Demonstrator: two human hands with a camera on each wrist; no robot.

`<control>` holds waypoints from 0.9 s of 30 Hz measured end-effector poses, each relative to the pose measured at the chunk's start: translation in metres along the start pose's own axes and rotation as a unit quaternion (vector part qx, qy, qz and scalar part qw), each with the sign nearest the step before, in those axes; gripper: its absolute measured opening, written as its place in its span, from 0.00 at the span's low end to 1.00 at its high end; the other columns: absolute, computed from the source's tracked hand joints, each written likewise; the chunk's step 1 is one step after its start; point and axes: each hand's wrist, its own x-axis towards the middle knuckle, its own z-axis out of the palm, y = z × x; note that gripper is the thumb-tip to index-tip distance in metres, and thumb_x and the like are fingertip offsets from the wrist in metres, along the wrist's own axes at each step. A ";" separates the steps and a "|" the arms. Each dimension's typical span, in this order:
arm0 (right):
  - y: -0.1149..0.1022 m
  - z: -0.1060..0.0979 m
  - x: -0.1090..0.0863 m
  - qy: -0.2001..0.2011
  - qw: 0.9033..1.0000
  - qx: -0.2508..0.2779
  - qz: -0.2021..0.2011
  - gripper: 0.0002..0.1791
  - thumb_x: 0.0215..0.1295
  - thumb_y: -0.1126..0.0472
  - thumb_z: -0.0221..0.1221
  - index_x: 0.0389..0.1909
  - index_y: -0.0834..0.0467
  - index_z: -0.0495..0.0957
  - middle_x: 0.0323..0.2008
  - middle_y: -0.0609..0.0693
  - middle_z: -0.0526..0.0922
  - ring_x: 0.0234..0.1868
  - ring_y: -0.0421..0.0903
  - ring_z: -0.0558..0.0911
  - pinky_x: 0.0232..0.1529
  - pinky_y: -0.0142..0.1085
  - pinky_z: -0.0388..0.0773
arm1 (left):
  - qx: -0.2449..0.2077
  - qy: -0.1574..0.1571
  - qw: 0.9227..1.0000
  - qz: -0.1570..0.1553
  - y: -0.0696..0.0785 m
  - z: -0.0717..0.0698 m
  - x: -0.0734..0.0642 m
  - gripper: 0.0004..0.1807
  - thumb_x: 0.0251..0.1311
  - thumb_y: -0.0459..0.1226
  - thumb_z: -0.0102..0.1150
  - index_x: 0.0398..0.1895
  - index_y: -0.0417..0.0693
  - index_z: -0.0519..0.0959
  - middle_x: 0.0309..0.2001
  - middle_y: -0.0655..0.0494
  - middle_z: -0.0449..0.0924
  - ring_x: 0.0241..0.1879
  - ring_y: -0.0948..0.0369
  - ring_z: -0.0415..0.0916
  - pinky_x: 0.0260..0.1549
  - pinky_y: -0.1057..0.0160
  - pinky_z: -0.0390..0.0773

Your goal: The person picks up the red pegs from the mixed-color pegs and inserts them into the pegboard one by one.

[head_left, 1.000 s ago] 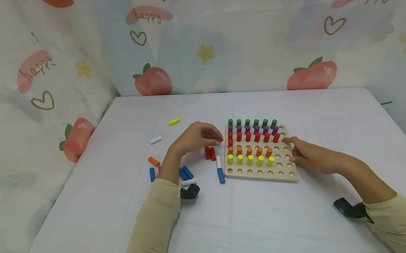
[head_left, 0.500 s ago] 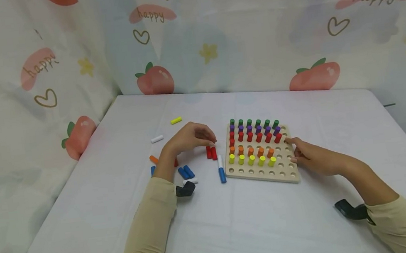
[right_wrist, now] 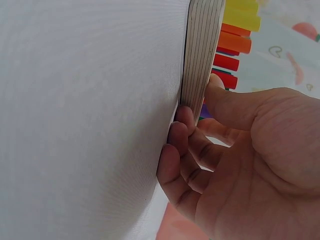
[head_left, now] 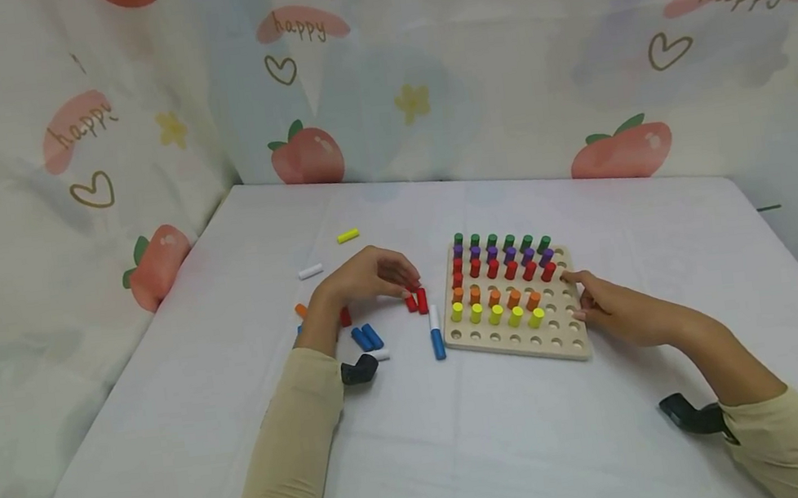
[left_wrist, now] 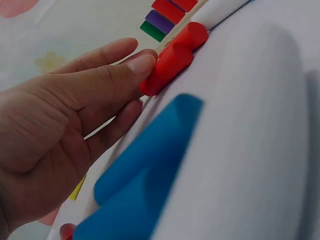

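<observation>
My left hand [head_left: 371, 275] pinches a red peg [left_wrist: 172, 67] between thumb and fingertips, low over the table. A second red peg [head_left: 423, 301] lies right beside it. My right hand [head_left: 616, 310] grips the right edge of the wooden pegboard [head_left: 506, 348], thumb on the top and the other fingers curled against its side [right_wrist: 197, 65]. Standing in the board are rows of green pegs [head_left: 492, 240], purple, red, orange [head_left: 495, 298] and yellow pegs [head_left: 497, 316]. One further red peg stands at the left, beneath the red row. Holes show along the board's right and front.
Between the left hand and the board lie a white peg [head_left: 434, 317] and a blue peg [head_left: 439, 345], end to end. Two blue pegs [head_left: 367, 337] lie near the left wrist. A yellow peg [head_left: 348, 236] and a white peg [head_left: 310, 271] lie farther back.
My left hand has moved left and down from the board's edge to the two red pegs and taken hold of one, which is now tilted. My right hand stays on the board.
</observation>
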 end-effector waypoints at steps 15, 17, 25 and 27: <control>0.000 0.000 0.001 -0.004 1.000 -0.001 0.002 0.38 0.78 0.58 0.57 0.76 0.69 0.48 0.39 0.51 0.70 0.44 0.48 0.73 0.43 0.36 0.76 | 0.000 0.008 0.999 -0.032 -0.005 -0.012 -0.015 0.16 0.61 0.26 0.71 0.51 0.46 0.86 0.47 0.57 0.87 0.50 0.60 0.83 0.55 0.61 0.80; 0.000 -0.001 0.001 -0.004 1.000 -0.002 0.001 0.38 0.78 0.58 0.57 0.76 0.70 0.48 0.39 0.51 0.70 0.44 0.48 0.73 0.42 0.36 0.76 | 0.007 0.003 0.999 -0.034 -0.006 -0.013 -0.017 0.17 0.60 0.27 0.72 0.52 0.48 0.86 0.49 0.59 0.87 0.53 0.61 0.82 0.56 0.62 0.78; -0.001 0.000 0.002 -0.004 1.000 0.001 0.000 0.37 0.78 0.60 0.57 0.76 0.70 0.49 0.39 0.51 0.70 0.44 0.48 0.73 0.43 0.35 0.76 | 0.049 -0.004 0.999 -0.008 -0.014 -0.013 -0.018 0.16 0.60 0.30 0.74 0.49 0.55 0.89 0.50 0.64 0.86 0.55 0.63 0.78 0.59 0.62 0.76; -0.001 0.000 0.003 -0.005 1.000 0.001 0.000 0.37 0.78 0.60 0.57 0.76 0.70 0.49 0.39 0.51 0.69 0.44 0.48 0.73 0.43 0.35 0.75 | 0.056 -0.001 0.998 -0.002 -0.016 -0.012 -0.017 0.15 0.60 0.31 0.75 0.49 0.56 0.90 0.49 0.65 0.86 0.55 0.63 0.78 0.59 0.62 0.75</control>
